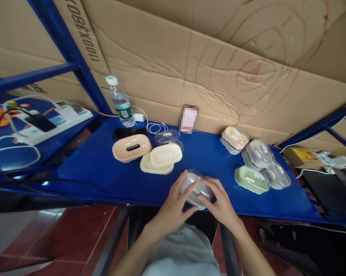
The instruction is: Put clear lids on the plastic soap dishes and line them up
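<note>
A grey soap box with a clear lid (pixel 205 191) rests near the table's front edge, between my two hands. My left hand (pixel 174 199) grips its left side, with fingers over the top. From the other side my right hand (pixel 221 201) holds it, its thumb and fingers on the lid. To the left lie two cream trays (pixel 166 154), one partly over the other. Beyond them are clear lids (pixel 168 135) and a peach soap box base (pixel 119 150) with a slot in it.
On the right stand lidded soap boxes: peach (pixel 233 137), green (pixel 249 182) and grey ones (pixel 259 151). A water bottle (pixel 123 109), a dark phone (pixel 124 133), a white cable (pixel 154 127) and a blurred-out phone (pixel 188 119) are along the cardboard wall (pixel 161 65) behind the blue table (pixel 89 172).
</note>
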### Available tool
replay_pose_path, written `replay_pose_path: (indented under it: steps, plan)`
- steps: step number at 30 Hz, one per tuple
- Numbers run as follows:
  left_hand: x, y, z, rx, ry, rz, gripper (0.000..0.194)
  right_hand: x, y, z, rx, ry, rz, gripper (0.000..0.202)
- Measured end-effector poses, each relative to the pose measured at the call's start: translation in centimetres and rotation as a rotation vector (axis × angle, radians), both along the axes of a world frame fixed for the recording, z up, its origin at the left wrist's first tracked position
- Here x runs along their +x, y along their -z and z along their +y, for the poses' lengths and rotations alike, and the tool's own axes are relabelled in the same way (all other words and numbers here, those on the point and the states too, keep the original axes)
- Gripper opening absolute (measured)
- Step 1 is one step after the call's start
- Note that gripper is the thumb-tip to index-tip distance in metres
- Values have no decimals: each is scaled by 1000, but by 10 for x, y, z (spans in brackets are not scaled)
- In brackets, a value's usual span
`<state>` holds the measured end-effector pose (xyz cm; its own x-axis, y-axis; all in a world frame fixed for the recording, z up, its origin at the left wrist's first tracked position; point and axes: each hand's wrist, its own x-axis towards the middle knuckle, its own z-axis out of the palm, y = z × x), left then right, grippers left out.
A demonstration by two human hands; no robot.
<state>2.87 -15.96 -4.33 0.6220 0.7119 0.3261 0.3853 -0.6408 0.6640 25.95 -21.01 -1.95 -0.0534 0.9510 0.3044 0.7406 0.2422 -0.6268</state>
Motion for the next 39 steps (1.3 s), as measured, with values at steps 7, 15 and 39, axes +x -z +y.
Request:
replay_pose_path:
  steps: [7,15,39]
  plan:
    - [-7,2,1,107,21,43,48,30,-31,61,127,19,-94,39]
    - [-18,-2,11,153,71,63,29,-34,-54,206,263,-284,-286,44]
    - [3,-18,30,241,-119,-130,26,3,12,-32,327,99,-187,50]
